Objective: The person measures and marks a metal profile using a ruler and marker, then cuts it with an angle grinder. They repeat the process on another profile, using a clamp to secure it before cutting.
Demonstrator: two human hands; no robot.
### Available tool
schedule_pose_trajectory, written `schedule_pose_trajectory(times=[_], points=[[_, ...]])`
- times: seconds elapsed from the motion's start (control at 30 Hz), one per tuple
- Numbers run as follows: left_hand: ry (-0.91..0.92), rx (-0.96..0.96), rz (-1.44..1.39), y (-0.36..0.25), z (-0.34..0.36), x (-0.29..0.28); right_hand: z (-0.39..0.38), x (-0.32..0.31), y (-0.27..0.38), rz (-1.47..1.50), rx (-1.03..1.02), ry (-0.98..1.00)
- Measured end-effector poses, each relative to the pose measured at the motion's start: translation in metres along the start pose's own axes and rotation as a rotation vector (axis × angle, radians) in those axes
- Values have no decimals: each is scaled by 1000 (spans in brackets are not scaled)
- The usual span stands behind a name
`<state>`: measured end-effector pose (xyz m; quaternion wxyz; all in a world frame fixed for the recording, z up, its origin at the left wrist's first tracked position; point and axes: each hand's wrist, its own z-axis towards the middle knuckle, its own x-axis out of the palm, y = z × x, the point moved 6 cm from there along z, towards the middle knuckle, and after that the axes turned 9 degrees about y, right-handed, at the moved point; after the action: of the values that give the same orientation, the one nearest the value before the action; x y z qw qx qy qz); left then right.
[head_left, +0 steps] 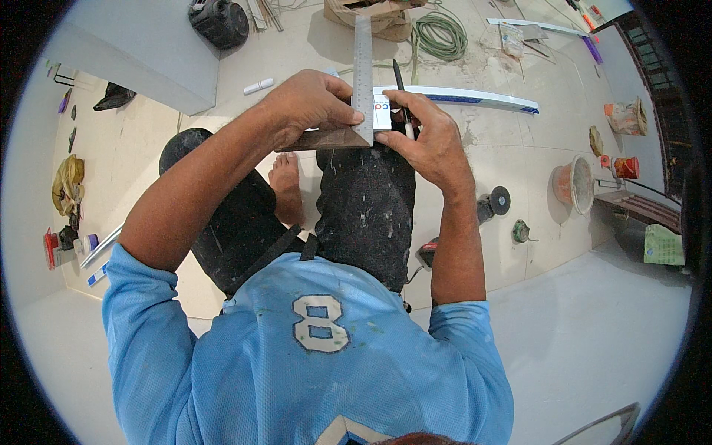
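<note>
In front of my knees, my left hand (315, 106) grips a set square (362, 70) with a ruled metal blade and a dark brown stock. Its thumb presses on the blade near the corner, and the blade points away from me. A short white piece with coloured print (381, 117) lies against the blade's right edge. My right hand (432, 137) pinches that white piece between thumb and fingers. A black pen with a whitish end (399, 78) stands out between the same fingers. How far the white piece runs under my hands is hidden.
A long white and blue strip (475, 98) lies on the tiles ahead. Beyond are a coiled green hose (439, 35), a brown sack (378, 22) and a black container (218, 24). An angle grinder (494, 204) and an orange bucket (572, 185) are at right, a white marker (258, 87) at left.
</note>
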<state>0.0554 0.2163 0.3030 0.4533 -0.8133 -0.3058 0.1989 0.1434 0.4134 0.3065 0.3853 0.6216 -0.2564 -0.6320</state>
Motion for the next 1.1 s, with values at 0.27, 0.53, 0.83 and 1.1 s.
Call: schedule_pose_trajectory(times=[0.27, 0.53, 0.83, 1.1], points=[[-2, -4, 0, 1, 0, 1, -1, 1, -1, -4, -8, -5], [2, -18, 2, 1, 0, 1, -1, 1, -3, 17, 14, 13], [31, -30, -60, 5, 2, -1, 0, 1, -2, -1, -7, 6], [-8, -11, 49, -1, -1, 1, -1, -1, 0, 7, -16, -6]])
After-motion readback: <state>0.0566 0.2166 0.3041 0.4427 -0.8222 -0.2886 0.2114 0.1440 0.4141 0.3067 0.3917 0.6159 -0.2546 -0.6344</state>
